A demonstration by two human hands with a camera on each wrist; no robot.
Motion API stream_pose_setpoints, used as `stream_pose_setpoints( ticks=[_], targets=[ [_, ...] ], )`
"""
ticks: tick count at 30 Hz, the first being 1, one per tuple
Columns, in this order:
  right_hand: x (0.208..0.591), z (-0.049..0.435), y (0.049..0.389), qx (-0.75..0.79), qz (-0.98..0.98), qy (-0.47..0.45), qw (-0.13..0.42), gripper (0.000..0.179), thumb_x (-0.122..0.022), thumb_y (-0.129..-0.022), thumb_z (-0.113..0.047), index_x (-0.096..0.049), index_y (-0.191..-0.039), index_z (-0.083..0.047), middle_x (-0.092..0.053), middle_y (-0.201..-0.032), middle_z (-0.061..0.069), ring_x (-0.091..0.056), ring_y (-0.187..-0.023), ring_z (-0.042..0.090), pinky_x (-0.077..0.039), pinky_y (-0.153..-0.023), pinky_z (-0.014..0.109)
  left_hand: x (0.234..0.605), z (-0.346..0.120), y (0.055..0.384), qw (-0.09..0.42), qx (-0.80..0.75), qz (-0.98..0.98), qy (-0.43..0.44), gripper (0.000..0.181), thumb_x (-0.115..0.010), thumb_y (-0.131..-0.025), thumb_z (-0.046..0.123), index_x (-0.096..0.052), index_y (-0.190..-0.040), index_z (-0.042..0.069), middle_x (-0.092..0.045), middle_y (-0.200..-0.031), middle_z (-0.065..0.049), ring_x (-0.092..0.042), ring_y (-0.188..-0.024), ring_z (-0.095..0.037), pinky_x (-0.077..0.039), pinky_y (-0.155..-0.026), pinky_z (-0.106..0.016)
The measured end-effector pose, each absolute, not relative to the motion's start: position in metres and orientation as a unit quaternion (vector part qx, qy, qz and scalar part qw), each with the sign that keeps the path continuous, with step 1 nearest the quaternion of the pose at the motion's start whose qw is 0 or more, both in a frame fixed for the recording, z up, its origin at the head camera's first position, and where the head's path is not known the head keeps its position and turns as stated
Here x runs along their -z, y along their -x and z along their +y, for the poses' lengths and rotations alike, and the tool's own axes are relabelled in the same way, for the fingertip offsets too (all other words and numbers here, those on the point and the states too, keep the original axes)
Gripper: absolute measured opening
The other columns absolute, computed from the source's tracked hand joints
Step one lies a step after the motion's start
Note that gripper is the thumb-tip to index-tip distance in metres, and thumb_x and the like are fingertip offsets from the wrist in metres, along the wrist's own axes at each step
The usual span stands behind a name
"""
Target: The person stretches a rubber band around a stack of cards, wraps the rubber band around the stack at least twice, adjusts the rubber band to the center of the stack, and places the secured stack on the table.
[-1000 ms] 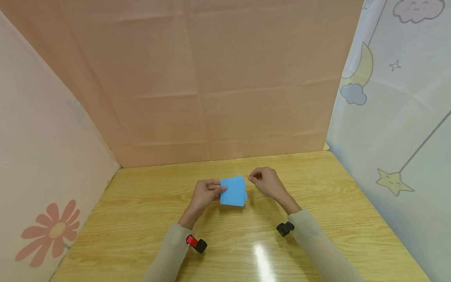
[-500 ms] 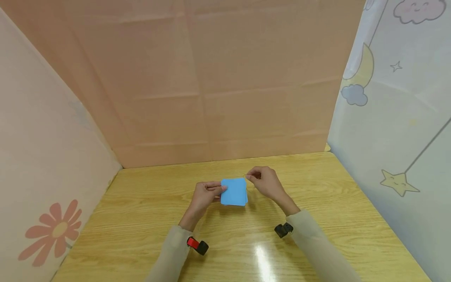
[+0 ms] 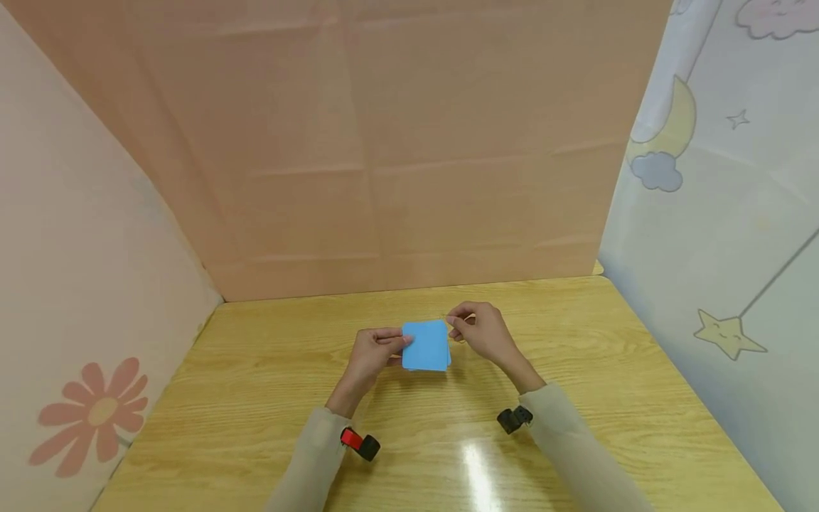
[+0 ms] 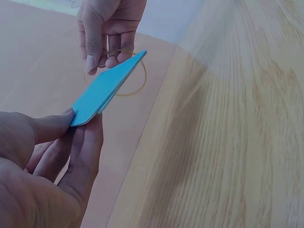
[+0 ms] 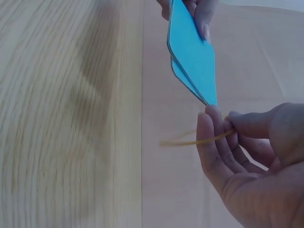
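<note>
A thin stack of blue square cards [image 3: 425,346] is held above the table by my left hand [image 3: 371,355], thumb on the top face and fingers beneath. In the right wrist view the cards [image 5: 192,54] lie slightly out of line, a lower one jutting past the upper. My right hand [image 3: 483,331] is just beyond the cards' right edge. Between its thumb and fingers it pinches a yellow rubber band [image 5: 204,141], which hangs as a loose loop. Seen from the left wrist, the band [image 4: 145,78] shows behind the cards' far corner.
Both hands are over a wood-grain table [image 3: 269,398]. A plain pinkish-tan sheet [image 3: 384,178] stands along its back edge. Printed panels flank it, one with a flower [image 3: 102,412] on the left, one with a moon and star [image 3: 729,334] on the right.
The cards have come closer into line, with less of the lower one showing. My right hand has shifted slightly left toward them with the rubber band. My left hand keeps its grip.
</note>
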State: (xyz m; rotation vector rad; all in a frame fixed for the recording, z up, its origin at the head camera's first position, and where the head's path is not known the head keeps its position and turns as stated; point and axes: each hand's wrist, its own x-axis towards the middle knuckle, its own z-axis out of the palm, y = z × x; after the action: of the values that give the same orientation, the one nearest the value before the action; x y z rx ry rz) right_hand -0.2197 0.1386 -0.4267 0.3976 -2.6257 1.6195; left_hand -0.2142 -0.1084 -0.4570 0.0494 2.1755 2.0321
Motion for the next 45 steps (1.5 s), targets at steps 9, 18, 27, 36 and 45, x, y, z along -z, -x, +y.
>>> stream_pose_setpoints(
  ticks=[9,18,27,36,45],
  targets=[
    [0.426,0.132,0.217,-0.524,-0.840,-0.137,0.005,0.017,-0.064,-0.106,-0.010,-0.075,-0.111,0.002,-0.075,-0.095,0.018,-0.075,-0.086,0.043,-0.065,-0.079,0.052,0.460,-0.107,0.217,0.078,-0.685,0.724,-0.012,0.030,-0.076,-0.097,0.011,-0.075,-0.123,-0.004,-0.079,-0.108,-0.023,-0.077,-0.079,-0.014,-0.067,-0.070,-0.030],
    [0.428,0.126,0.214,-0.531,-0.837,-0.132,-0.007,0.016,-0.064,-0.105,-0.008,-0.074,-0.111,0.002,-0.074,-0.097,0.021,-0.074,-0.087,0.044,-0.066,-0.079,0.052,0.460,-0.110,0.218,0.068,-0.697,0.714,0.004,0.023,-0.075,-0.098,0.009,-0.075,-0.117,-0.004,-0.080,-0.093,-0.008,-0.074,-0.075,-0.012,-0.066,-0.067,-0.028],
    [0.433,0.123,0.212,-0.534,-0.835,-0.133,-0.011,0.015,-0.064,-0.105,-0.009,-0.074,-0.110,0.001,-0.074,-0.098,0.022,-0.075,-0.084,0.039,-0.066,-0.079,0.051,0.463,-0.110,0.219,0.056,-0.706,0.706,0.011,0.022,-0.075,-0.098,0.008,-0.072,-0.115,-0.005,-0.077,-0.090,-0.006,-0.073,-0.076,-0.013,-0.066,-0.069,-0.029],
    [0.437,0.121,0.211,-0.548,-0.825,-0.137,-0.018,0.015,-0.064,-0.105,-0.009,-0.073,-0.110,0.002,-0.073,-0.096,0.020,-0.073,-0.086,0.044,-0.066,-0.078,0.051,0.462,-0.110,0.220,0.051,-0.719,0.693,0.005,0.020,-0.073,-0.099,0.007,-0.071,-0.114,-0.005,-0.075,-0.089,-0.006,-0.073,-0.077,-0.014,-0.067,-0.071,-0.032],
    [0.437,0.117,0.207,-0.555,-0.821,-0.132,-0.022,0.016,-0.066,-0.105,-0.011,-0.073,-0.110,0.002,-0.074,-0.093,0.018,-0.074,-0.085,0.044,-0.066,-0.078,0.051,0.460,-0.110,0.221,0.025,-0.733,0.679,0.022,0.015,-0.073,-0.099,0.007,-0.070,-0.107,-0.006,-0.073,-0.083,-0.003,-0.072,-0.074,-0.013,-0.063,-0.064,-0.026]
  ],
)
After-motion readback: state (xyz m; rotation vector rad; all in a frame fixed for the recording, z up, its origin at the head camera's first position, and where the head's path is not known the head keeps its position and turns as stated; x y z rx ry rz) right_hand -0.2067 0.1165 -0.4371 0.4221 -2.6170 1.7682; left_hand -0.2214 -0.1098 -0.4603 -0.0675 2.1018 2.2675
